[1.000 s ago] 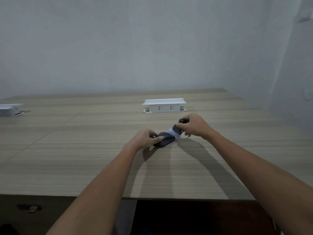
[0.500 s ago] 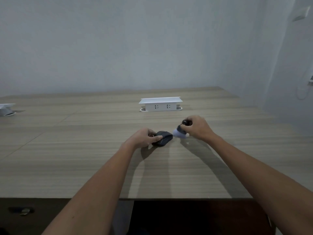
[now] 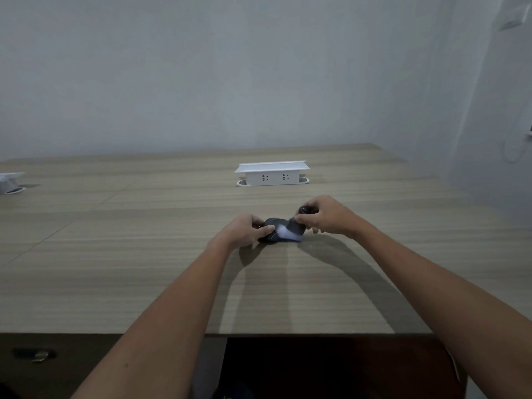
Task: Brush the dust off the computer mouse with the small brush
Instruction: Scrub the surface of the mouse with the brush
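Right hand (image 3: 326, 216) is closed around the small brush (image 3: 296, 224), holding its dark handle with the pale bristles turned down and to the left, where they touch the top of the computer mouse (image 3: 270, 230). Left hand (image 3: 247, 230) grips the mouse from its left side, thumb and fingers wrapped on it, and keeps it on the wooden worktop (image 3: 144, 269), near the middle. Behind the hands, well apart, a white socket box (image 3: 272, 174) stands up from the worktop. Another white box (image 3: 10, 182) is at the far left edge.
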The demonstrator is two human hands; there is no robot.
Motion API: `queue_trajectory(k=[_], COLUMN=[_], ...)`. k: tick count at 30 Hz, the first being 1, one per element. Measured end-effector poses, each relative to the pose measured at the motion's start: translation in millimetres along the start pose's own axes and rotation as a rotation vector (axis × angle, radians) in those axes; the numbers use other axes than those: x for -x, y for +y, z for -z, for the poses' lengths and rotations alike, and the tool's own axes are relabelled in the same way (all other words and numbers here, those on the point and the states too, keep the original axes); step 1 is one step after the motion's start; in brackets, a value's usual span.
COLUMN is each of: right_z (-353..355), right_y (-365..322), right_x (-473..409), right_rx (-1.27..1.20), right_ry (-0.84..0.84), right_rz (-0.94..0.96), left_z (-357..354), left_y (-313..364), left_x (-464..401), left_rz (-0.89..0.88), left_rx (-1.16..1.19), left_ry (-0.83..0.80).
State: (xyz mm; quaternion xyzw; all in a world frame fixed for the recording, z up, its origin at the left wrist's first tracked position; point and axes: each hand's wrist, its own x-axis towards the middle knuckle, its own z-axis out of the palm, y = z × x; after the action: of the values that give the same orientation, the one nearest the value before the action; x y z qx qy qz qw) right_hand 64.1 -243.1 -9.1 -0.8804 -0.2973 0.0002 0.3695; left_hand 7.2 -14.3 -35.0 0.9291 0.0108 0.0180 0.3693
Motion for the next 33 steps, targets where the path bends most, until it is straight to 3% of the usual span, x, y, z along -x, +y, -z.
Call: queue_trajectory(k=[2, 4, 8, 12, 17, 22, 26, 31, 33], right_z=[-1, 0, 0, -2, -5, -7, -7, -10, -9], right_y=[4, 3, -2, 6, 0, 0, -9, -2, -2], right_x=[-4, -4, 4, 2, 9, 3, 9, 0, 2], right_rx=[0.183, 0.143, -0.061, 0.180, -0.094, 0.158, -0.050, 0.196, 0.083], right_ry=[0.127, 0.200, -0.007, 0.214, -0.010, 0.226, -0.063, 0.260, 0.225], right_rz=[-0.009, 0.009, 0.044, 0.011, 0.034, -0.004, 0.057, -0.032, 0.013], left_z=[-2, -2, -2, -3, -3, -5, -5, -6, -6], left_y=[1, 1, 2, 5, 6, 4, 3, 5, 6], left_x=[1, 2, 4, 4, 6, 6, 6, 8, 8], left_rz=[0.005, 0.007, 0.010, 0.026, 0.022, 0.040, 0.021, 0.037, 0.034], left_rx=[0.018, 0.026, 0.022, 0.029, 0.019, 0.007, -0.002, 0.027, 0.033], left_ry=[0.004, 0.010, 0.008, 0.031, 0.041, 0.051, 0.070, 0.062, 0.059])
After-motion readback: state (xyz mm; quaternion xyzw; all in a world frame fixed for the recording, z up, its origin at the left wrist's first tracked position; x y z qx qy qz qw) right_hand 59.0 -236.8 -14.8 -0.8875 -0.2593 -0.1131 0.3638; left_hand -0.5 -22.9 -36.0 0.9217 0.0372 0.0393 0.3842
